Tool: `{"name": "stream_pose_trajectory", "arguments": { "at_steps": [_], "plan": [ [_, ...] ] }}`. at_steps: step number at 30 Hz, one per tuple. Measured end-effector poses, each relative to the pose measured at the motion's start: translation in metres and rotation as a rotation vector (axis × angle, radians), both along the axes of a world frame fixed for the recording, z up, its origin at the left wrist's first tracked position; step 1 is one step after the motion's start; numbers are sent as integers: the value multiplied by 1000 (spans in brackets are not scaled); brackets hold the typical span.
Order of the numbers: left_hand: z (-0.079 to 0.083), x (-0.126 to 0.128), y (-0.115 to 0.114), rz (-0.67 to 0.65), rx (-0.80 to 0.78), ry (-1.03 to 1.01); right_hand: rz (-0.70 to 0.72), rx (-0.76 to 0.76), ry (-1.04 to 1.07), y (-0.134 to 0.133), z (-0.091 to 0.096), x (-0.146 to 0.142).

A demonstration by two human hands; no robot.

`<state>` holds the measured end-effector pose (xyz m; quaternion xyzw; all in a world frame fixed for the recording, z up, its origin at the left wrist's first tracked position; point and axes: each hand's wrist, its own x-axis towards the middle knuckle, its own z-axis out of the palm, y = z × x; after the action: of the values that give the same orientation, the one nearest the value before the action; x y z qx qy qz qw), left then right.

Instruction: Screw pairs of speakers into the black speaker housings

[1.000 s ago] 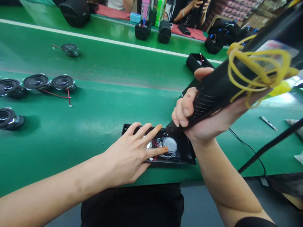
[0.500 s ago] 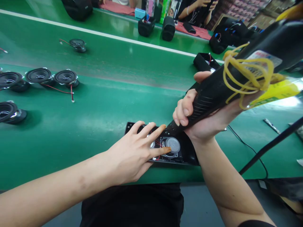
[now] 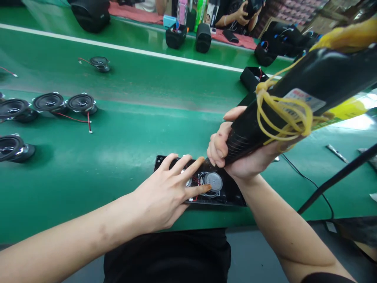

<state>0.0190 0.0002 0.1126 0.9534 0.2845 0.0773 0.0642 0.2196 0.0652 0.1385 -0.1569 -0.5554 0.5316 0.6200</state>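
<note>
My left hand [image 3: 172,188] lies with spread fingers across a black speaker housing [image 3: 232,192] at the table's near edge. Inside the housing sits a round speaker driver [image 3: 213,182] with thin red wires, and one left fingertip rests over it. My right hand [image 3: 244,157] is wrapped round a black electric screwdriver [image 3: 250,129], held at a slant. Its nose points down into the housing close to my left fingertips; the very tip is hard to make out. Yellow bands [image 3: 284,112] are tied about the screwdriver's body.
Several loose speaker drivers [image 3: 48,102] lie on the green table [image 3: 132,137] at left. A black open casing [image 3: 250,78] stands beyond my right hand, and a black cable [image 3: 332,184] crosses at right. Across the table another person's hands [image 3: 243,15] hold something dark.
The screwdriver and my right hand have shifted slightly left and down, with the yellow bands swinging along. My left hand stays on the housing. The whole view has tilted a little.
</note>
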Motion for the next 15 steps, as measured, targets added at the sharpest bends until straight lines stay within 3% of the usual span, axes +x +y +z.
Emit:
{"name": "stream_pose_trajectory", "arguments": {
  "at_steps": [3, 7, 15],
  "plan": [
    [1, 1, 0, 2, -12, 3, 59, 24, -69, -2, -1, 5],
    [1, 1, 1, -3, -25, 1, 42, -87, -151, -6, -1, 10],
    [0, -1, -1, 8, -56, 6, 111, -97, -71, -10, -3, 2]
  ]
}}
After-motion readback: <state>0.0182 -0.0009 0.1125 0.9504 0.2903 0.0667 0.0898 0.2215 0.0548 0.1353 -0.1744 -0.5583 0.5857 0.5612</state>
